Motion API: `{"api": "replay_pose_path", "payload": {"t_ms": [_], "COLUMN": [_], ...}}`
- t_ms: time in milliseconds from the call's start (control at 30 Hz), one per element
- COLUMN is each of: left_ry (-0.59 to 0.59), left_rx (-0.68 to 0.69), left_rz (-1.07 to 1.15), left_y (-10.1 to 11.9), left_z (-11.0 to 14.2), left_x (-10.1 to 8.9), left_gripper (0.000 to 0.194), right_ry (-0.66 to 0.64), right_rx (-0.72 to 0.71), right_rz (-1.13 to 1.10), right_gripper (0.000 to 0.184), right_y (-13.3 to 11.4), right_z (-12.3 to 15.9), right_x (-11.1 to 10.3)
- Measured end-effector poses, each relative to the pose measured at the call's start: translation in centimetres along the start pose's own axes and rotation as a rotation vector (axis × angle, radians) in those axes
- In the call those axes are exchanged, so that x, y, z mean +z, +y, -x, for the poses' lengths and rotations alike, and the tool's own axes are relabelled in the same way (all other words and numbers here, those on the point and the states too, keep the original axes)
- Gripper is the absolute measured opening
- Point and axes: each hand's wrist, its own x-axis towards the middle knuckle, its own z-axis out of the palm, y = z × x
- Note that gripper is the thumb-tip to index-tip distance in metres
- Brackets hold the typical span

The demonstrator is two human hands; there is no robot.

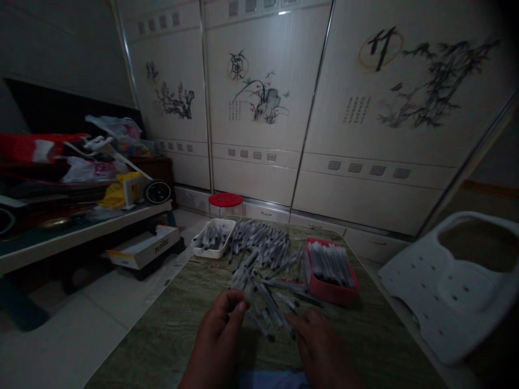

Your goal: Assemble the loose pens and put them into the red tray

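Head view: loose pens (259, 259) in a wide heap mid-counter (162, 335), some strays near the front edge of the heap. Left hand (219, 335): grip narrow, thumb + fingers pinched right by one pen, hold impossible to confirm from here. Right hand (320, 346): grip wide, fingers relaxed, low over scattered pens, no clear hold. Pens prob. light, stiff, smooth plastic; likely slippery + prone to rolling, best pinched mid-barrel, one at a time. More pens packed same-way in red tray (332, 294), right of heap; small bunch in white tray (214, 254), far left of heap.
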Motion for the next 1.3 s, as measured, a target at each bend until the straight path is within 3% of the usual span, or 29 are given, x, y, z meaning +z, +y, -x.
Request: {"api": "replay_pose_path", "payload": {"t_ms": [367,533,667,800,967,1033,1133,1300], "left_ry": [-0.066,-0.047,-0.065,-0.124,-0.291,-0.368,-0.463,-0.540], "left_rx": [-0.064,-0.060,-0.084,-0.108,-0.114,-0.127,-0.106,-0.027], "left_rz": [0.180,0.185,0.208,0.244,0.277,0.297,0.293,0.227], "left_y": [-0.2,-0.3,-0.5,-0.8,-0.9,-0.9,-0.8,-0.8], "left_z": [-0.3,-0.1,0.0,0.2,0.5,0.7,0.9,1.0], "left_x": [-0.8,-0.6,-0.3,-0.1,0.5,0.9,1.4,1.7], "left_gripper": [0.025,0.020,0.020,0.022,0.023,0.025,0.024,0.026], "right_ry": [-0.045,-0.074,-0.098,-0.020,0.085,0.120,0.111,0.156], "right_rx": [-0.115,-0.134,-0.170,-0.084,0.336,0.421,0.417,0.377], "right_rz": [0.087,0.062,-0.035,-0.297,-0.892,-1.122,-1.290,-1.229], "right_gripper": [0.049,0.026,0.024,0.019,0.032,0.037,0.046,0.050], "right_y": [-2.3,-2.1,-1.4,-0.9,-1.3,-1.6,-1.9,-2.3], "right_z": [0.2,0.2,0.3,0.2,-0.2,-0.3,-0.2,0.1], "right_x": [2.1,2.6,3.0,2.8,0.2,-0.7,-1.4,-1.6]}}
